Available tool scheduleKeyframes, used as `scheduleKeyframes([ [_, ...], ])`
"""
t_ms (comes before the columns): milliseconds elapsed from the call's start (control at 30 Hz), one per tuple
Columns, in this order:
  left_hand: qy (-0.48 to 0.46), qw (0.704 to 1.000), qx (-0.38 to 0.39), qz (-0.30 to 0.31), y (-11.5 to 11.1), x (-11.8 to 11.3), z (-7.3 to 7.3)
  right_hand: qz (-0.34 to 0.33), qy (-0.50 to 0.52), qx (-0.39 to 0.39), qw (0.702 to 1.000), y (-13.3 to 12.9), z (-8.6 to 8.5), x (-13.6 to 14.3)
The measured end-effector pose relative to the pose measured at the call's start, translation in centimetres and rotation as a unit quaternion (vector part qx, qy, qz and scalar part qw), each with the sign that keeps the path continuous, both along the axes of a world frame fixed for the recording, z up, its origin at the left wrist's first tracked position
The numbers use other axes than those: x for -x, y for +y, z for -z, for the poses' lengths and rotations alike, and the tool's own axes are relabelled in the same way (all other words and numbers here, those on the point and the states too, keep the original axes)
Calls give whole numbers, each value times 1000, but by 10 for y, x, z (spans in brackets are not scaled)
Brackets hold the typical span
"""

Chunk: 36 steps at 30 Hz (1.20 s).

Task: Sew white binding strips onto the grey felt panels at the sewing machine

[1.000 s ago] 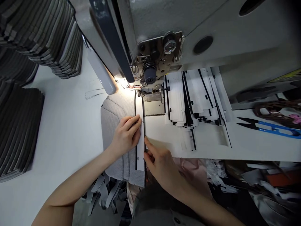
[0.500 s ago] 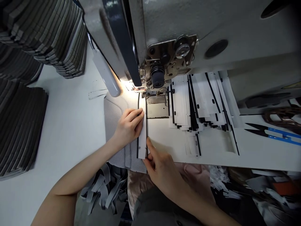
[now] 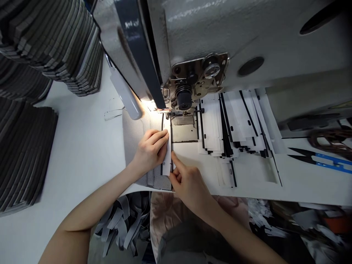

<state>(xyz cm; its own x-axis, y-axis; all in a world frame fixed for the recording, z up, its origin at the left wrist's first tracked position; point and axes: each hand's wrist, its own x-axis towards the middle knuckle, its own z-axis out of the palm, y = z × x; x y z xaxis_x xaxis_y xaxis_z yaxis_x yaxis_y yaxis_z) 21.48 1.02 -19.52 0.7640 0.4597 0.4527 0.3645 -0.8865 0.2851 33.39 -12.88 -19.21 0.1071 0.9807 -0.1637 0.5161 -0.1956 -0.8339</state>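
A grey fabric panel lies under the presser foot of a sewing machine. Along its right edge runs a white strip with a black border, its far end at the foot. My left hand rests on the panel and strip, fingers laid together and pressing down near the strip's middle. At the near end, my right hand pinches the edge of strip and panel between thumb and bent fingers, the index finger extended along the edge. The needle itself is too small to make out.
Several more white strips lie right of the foot. Blue-handled thread snips are further right. Tall stacks of grey fabric pieces stand left. A lamp hangs beside the machine head. Grey fabric scraps hang below the table edge.
The panel and strip have moved away from me, further under the presser foot. My right hand has travelled forward with their near end; my left hand stays on the strip.
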Motion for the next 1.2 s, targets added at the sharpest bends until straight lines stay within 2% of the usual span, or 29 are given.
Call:
scheduleKeyframes([
  [200, -4, 1000, -3, 5, 5, -1, 1, 3, -4, 0, 1000, 15, -2, -5],
  [400, 15, 1000, 4, -2, 17, -7, 3, -5, -11, 13, 1000, 18, -4, -5],
  [600, -10, 999, -34, 29, 27, -10, 4, 11, -5, 23, 1000, 26, -5, -7],
  [733, -8, 999, -41, 27, 26, -8, 4, 23, -1, 46, 999, 36, -7, -11],
  [1200, -26, 997, -48, 49, 25, -4, 4, 48, -20, 14, 999, 64, -5, -23],
])
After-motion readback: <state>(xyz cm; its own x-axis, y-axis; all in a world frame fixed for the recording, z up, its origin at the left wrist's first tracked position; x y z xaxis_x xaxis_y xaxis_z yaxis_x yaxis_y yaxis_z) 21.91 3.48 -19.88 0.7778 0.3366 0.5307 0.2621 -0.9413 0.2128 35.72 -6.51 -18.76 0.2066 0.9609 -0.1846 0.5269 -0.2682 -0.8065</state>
